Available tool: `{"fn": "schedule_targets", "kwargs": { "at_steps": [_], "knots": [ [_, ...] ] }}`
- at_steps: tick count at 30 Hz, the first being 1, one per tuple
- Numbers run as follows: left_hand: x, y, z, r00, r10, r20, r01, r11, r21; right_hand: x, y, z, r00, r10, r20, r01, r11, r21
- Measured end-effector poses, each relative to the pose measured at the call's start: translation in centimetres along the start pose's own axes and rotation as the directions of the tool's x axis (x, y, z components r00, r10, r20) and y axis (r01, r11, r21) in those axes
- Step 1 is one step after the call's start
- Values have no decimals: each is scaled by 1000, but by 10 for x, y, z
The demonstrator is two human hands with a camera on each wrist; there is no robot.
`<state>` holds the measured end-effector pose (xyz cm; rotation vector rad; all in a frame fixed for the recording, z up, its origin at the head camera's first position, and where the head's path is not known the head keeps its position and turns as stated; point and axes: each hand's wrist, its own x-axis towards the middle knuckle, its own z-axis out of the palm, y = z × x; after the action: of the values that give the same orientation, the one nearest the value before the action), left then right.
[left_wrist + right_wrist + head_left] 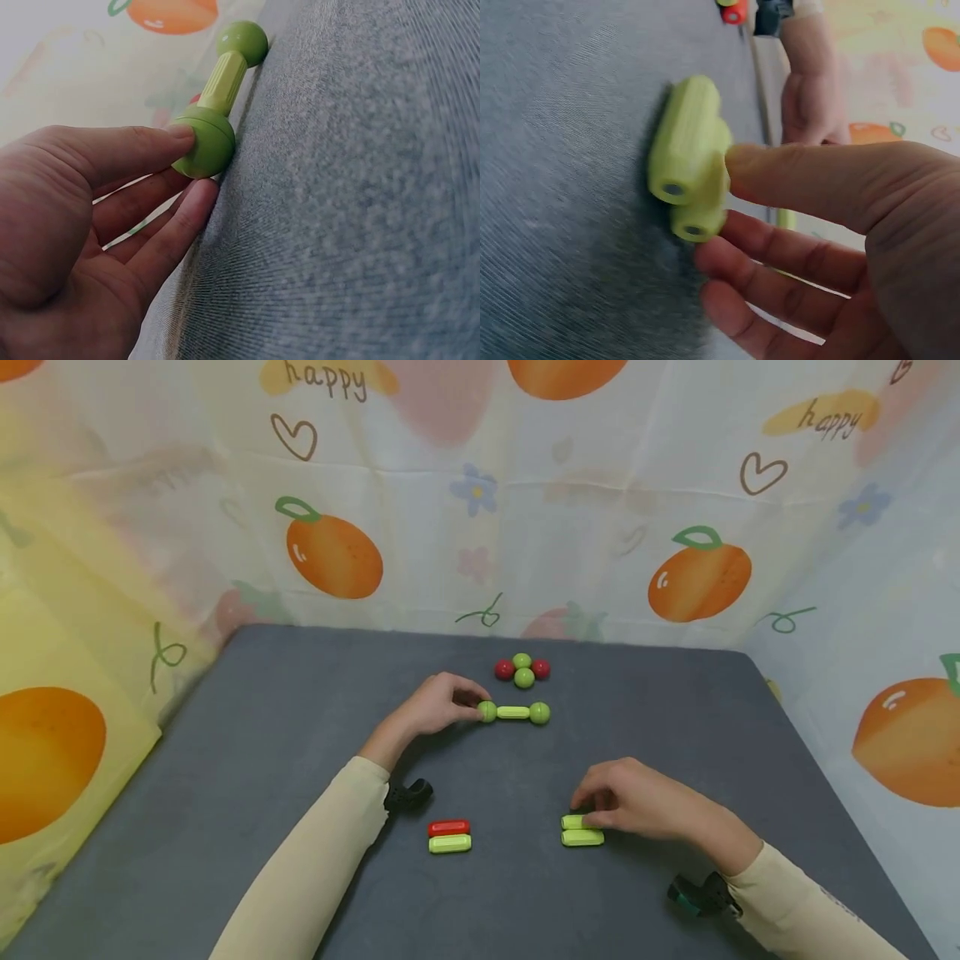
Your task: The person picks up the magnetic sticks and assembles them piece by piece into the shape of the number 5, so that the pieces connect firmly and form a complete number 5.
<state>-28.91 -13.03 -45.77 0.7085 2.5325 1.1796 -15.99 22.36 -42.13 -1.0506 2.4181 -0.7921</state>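
My left hand pinches the green ball at the near end of a dumbbell-shaped piece. That piece is a yellow-green rod between two green balls, lying along the table. In the left wrist view, the thumb presses one side of the ball and fingertips show below it. My right hand has thumb and fingers around the farther of two yellow-green rods. The nearer yellow-green rod lies right alongside it. Dark ends show on both rods in the right wrist view.
Beyond the dumbbell sits a cluster of green balls and red balls. At the front left, a red rod lies against a yellow-green rod. A patterned curtain rises behind the grey table.
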Motion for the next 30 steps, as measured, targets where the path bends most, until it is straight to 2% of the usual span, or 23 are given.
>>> {"fn": "schedule_targets", "kwargs": {
  "at_steps": [4,9,12,15,20,23,26,30],
  "knots": [
    [-2,0,-2,1000,-7,-11,7,1000,0,3,3,8,999,5,-43,-5,1000,-7],
    [-3,1,-1,1000,-5,-12,5,1000,4,8,10,16,986,22,-164,-28,999,-38],
    [-2,2,1,1000,0,-10,0,1000,0,8,13,16,978,19,-208,-30,998,-50],
    [-1,3,3,1000,0,-9,0,1000,-5,6,13,11,982,30,-186,-41,998,-52],
    [-2,2,3,1000,0,-9,0,1000,-15,8,6,1,997,56,-45,-59,996,-65],
    [-2,1,2,1000,6,-7,-6,1000,-19,10,3,0,998,67,2,-66,993,-101],
    [-2,1,2,1000,15,-9,-15,1000,-18,13,4,4,997,71,-21,-73,990,-120],
    [-3,0,1,1000,4,-7,-4,1000,-17,18,6,11,992,58,-108,-73,988,-137]
  ]
}}
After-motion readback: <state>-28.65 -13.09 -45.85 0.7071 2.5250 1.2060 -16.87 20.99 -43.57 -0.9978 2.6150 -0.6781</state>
